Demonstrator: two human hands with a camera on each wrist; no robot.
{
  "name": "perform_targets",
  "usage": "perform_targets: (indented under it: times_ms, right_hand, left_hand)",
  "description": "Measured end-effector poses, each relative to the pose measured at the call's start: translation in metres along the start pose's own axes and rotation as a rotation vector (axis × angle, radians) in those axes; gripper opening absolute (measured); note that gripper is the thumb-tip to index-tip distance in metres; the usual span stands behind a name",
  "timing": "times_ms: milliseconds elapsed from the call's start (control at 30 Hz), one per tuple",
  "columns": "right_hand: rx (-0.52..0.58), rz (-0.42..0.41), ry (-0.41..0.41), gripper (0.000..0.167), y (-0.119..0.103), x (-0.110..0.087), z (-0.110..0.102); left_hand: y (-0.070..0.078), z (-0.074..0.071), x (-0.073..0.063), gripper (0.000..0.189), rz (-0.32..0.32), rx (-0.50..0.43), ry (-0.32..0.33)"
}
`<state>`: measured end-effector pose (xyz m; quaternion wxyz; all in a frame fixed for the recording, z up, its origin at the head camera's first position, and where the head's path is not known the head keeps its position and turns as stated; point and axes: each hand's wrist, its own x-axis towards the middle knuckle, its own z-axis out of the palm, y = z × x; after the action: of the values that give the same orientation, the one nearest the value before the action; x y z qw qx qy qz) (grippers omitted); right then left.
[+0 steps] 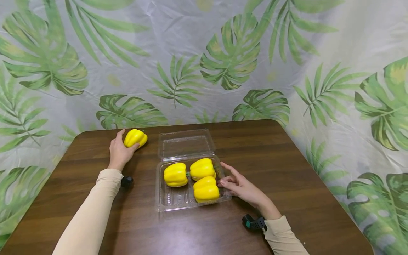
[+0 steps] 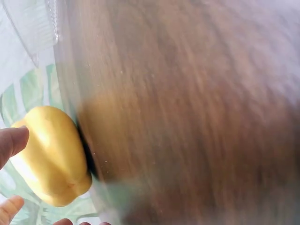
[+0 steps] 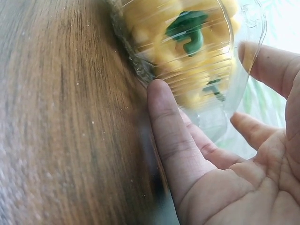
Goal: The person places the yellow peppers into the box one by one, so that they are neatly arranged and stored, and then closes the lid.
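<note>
A yellow bell pepper (image 1: 135,138) lies near the table's far left edge. My left hand (image 1: 122,150) reaches around it, thumb in front and fingers spread behind; in the left wrist view the thumb (image 2: 13,141) overlaps the pepper (image 2: 51,157) while the other fingertips stand apart from it. A clear plastic clamshell box (image 1: 173,207) stands mid-table with three yellow peppers in its base. My right hand (image 1: 243,187) is at the box's right side, fingers loosely extended against the wall and rim. Green stems show through the wall of the box (image 3: 187,61) in the right wrist view.
The box's clear lid (image 1: 186,141) lies folded back, away from me. Inside, one pepper (image 1: 176,174) sits at left and two (image 1: 203,169) at right. The brown wooden table (image 1: 271,152) meets a leaf-patterned curtain (image 1: 181,71) at the back. Both wrists wear dark bands.
</note>
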<state>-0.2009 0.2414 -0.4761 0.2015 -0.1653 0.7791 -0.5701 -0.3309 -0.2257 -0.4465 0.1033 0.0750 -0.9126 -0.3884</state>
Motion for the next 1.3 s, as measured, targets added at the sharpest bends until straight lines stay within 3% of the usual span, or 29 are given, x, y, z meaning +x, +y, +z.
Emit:
perform_targets:
  times_ms: [167, 633, 1300]
  right_hand:
    - [-0.005, 0.003, 0.001, 0.076, 0.0, 0.0, 0.0]
    - [-0.021, 0.008, 0.012, 0.075, 0.001, 0.0, 0.001]
    - [-0.019, 0.016, 0.018, 0.075, -0.001, -0.001, 0.001]
  left_hand:
    - [-0.004, 0.001, 0.006, 0.088, -0.041, -0.003, -0.008]
    - [-0.003, 0.002, 0.015, 0.084, -0.049, -0.002, -0.07]
    - [-0.003, -0.001, 0.018, 0.08, -0.11, -0.054, -0.077]
